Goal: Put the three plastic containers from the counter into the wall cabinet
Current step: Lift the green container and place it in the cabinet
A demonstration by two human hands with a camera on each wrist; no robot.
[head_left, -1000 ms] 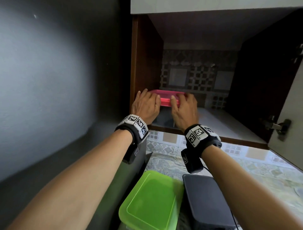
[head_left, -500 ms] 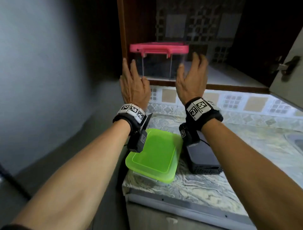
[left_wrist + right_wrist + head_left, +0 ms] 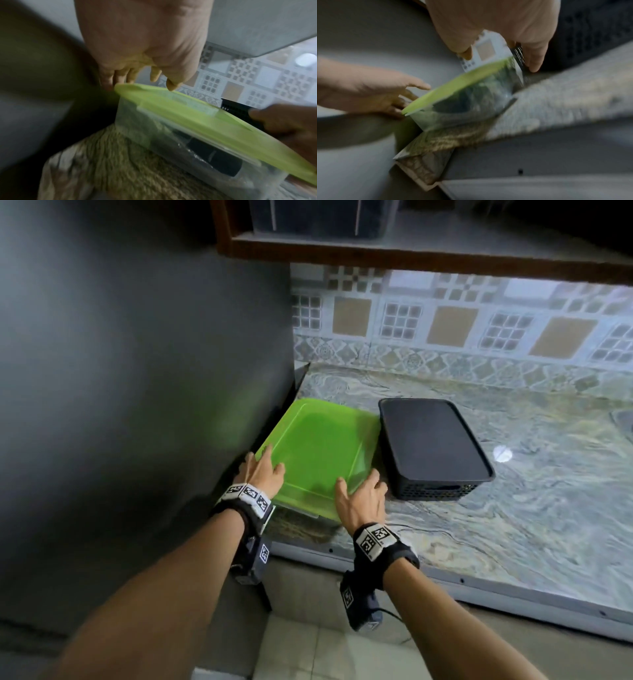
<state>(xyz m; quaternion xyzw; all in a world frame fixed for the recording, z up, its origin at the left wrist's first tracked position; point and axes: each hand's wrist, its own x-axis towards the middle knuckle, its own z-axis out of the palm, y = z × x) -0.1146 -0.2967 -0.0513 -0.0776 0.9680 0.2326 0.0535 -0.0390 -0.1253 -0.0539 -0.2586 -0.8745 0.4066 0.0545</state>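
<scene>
A clear container with a green lid point(image 3: 318, 450) sits at the counter's left end, against the grey wall. My left hand point(image 3: 262, 474) lies at its near left corner, fingers point(image 3: 120, 75) reaching down past the lid's edge and thumb above the lid. At the near right corner my right hand point(image 3: 363, 494) straddles the lid point(image 3: 453, 86), thumb over it and fingers point(image 3: 534, 65) in the gap beside the black container point(image 3: 431, 446). Neither hand clearly grips. A clear box point(image 3: 318, 217) stands on the cabinet shelf point(image 3: 411, 254) above; its top is out of view.
The marbled counter point(image 3: 513, 525) stretches to the right of the black container. A grey wall point(image 3: 137, 371) closes the left side. Patterned tiles point(image 3: 445, 326) back the counter under the cabinet's wooden front edge.
Both hands let go of the pink-lidded container in the cabinet and came down to the green-lidded container on the counter. The head view tilted down with them.
</scene>
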